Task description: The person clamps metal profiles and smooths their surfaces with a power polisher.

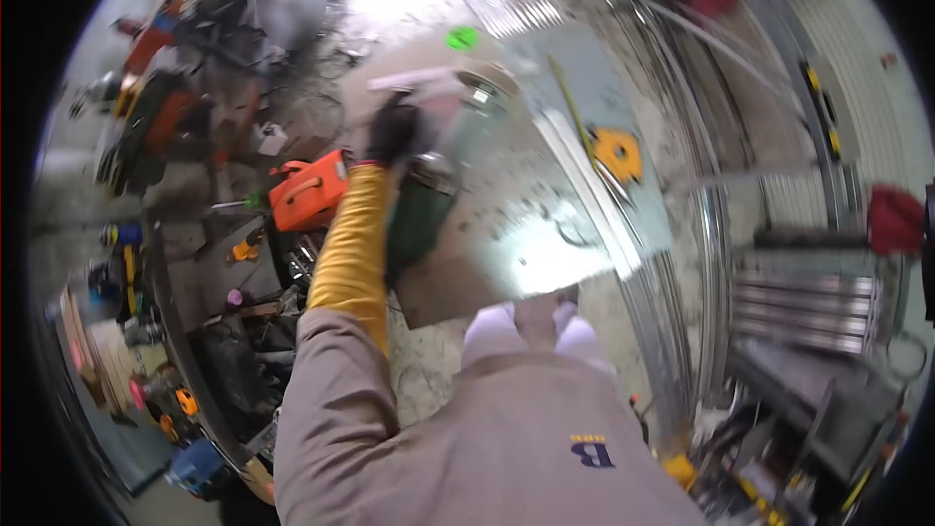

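My left hand (pixel 394 129), in a black glove below a yellow sleeve, reaches forward over the left side of a grey sheet-like work surface (pixel 477 278). Motion smears its fingers, so I cannot tell whether they grip anything. Just beyond the fingertips lies a pale strip (pixel 414 79), and a blurred, see-through greenish object (pixel 472 127) is to their right. Beneath the wrist is a dark green item (pixel 421 219). My right hand is out of the picture.
On the surface's right half are long white bars (pixel 589 190) and a yellow tape measure (pixel 617 154). A bright green disc (pixel 462 38) lies farther back. Left of my forearm stands an orange case (pixel 310 192). Metal profiles (pixel 716 282) line the floor on the right.
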The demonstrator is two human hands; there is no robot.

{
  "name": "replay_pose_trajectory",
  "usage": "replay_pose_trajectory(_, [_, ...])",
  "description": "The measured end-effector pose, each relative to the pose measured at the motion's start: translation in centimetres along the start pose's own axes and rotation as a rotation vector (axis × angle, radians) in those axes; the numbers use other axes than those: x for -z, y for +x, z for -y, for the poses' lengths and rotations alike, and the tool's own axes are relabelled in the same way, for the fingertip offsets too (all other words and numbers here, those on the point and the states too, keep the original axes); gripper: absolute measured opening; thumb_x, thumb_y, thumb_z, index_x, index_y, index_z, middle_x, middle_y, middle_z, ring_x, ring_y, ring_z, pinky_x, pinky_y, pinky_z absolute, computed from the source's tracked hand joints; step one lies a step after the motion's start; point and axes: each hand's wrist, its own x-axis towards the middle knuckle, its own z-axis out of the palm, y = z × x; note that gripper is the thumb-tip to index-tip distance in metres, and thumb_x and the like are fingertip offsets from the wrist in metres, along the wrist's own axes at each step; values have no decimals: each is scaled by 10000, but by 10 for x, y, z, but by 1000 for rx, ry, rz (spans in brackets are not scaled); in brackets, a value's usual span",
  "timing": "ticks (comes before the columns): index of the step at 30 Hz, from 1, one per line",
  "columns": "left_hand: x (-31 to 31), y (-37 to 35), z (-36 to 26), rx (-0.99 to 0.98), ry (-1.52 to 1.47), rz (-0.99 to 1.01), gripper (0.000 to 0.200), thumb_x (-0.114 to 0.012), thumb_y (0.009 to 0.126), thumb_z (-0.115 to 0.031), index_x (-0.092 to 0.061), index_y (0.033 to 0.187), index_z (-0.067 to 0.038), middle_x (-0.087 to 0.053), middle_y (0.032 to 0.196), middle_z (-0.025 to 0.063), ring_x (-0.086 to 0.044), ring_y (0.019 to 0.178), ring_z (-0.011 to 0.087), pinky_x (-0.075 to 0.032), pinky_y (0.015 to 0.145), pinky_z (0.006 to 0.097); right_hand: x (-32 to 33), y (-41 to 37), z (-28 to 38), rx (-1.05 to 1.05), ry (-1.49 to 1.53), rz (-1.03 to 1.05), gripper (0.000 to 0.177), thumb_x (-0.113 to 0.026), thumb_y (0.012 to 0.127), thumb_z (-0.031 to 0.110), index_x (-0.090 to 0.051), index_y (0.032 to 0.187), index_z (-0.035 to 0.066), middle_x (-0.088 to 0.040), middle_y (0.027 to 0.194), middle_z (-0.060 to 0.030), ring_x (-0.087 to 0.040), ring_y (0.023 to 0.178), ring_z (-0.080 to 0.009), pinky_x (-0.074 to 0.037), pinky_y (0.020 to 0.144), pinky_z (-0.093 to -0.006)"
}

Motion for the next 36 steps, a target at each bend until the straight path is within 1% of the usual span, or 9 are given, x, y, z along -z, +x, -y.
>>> replay_pose_trajectory(1, [38, -25, -24, 332, -766, -233, 363, -561, 984, -132, -677, 1307, -12, -728, 890, 188, -710, 789, 325, -573, 844, 414, -1, -13, -18, -18, -31, 9, 149, -696, 899, 144, -673, 1011, 48, -677, 806, -104, -695, 775, -214, -551, 696, -375])
replay_pose_trajectory(2, [13, -35, 28, -110, 52, -487, 425, -605, 976, -201, -662, 1347, -3, -717, 795, 92, -673, 723, 221, -561, 737, 379, 1, -22, -35, -24, -64, 26, 152, -694, 901, 146, -674, 1016, 49, -678, 806, -105, -699, 778, -217, -554, 698, -375])
replay_pose_trajectory(3, [55, -66, -13, 440, -738, -403, 451, -608, 981, -207, -643, 1371, 16, -740, 912, 104, -665, 770, 182, -552, 760, 380, 3, -18, -55, -12, -98, 42, 154, -692, 902, 148, -675, 1020, 50, -679, 807, -106, -702, 780, -219, -556, 700, -376])
replay_pose_trajectory(6, [107, -142, -112, 297, -553, -812, 321, -617, 999, -134, -703, 1269, 16, -740, 1145, 80, -692, 942, 152, -539, 858, 310, 12, 25, -88, 86, -188, 104, 161, -688, 906, 153, -677, 1032, 52, -684, 808, -110, -712, 786, -227, -564, 705, -378])
replay_pose_trajectory(11, [45, -222, -292, 307, -406, -193, 317, -696, 981, -184, -692, 1265, -42, -720, 1167, 135, -683, 1129, 291, -533, 932, 393, 11, 138, -122, -76, 337, 205, 294, -660, 929, 225, -697, 1184, 83, -745, 878, -167, -759, 806, -313, -594, 682, -428])
replay_pose_trajectory(16, [-54, -203, -427, -66, -306, -242, 663, -859, 782, -245, -610, 1374, -79, -626, 1383, 190, -579, 1277, 396, -438, 1093, 468, 70, 201, -86, -180, 864, 132, 120, -662, 974, 163, -699, 1038, 70, -638, 785, -41, -654, 659, -180, -511, 574, -368])
replay_pose_trajectory(21, [-95, -170, -453, -105, -174, -346, 694, -846, 777, -364, -614, 1399, -164, -587, 1437, 206, -562, 1293, 435, -390, 1098, 582, 81, 222, -75, -203, 1185, 85, 86, -603, 998, 121, -661, 1022, 64, -633, 896, -34, -649, 687, -167, -532, 602, -330])
replay_pose_trajectory(26, [-102, -170, -463, -41, -116, -382, 502, -819, 774, -316, -674, 1221, -138, -627, 1367, 179, -586, 1254, 409, -450, 1014, 537, -22, 275, -210, 197, -14, -43, 260, -604, 990, 257, -714, 1170, 104, -758, 930, -169, -761, 905, -325, -592, 743, -458])
replay_pose_trajectory(36, [-112, -181, -459, -25, -144, -529, 290, -758, 847, -213, -690, 1100, -87, -724, 1138, 157, -687, 1005, 347, -522, 905, 461, -12, 261, -250, 136, 317, 124, 311, -668, 948, 267, -736, 1204, 106, -763, 1005, -176, -735, 954, -325, -569, 793, -454])
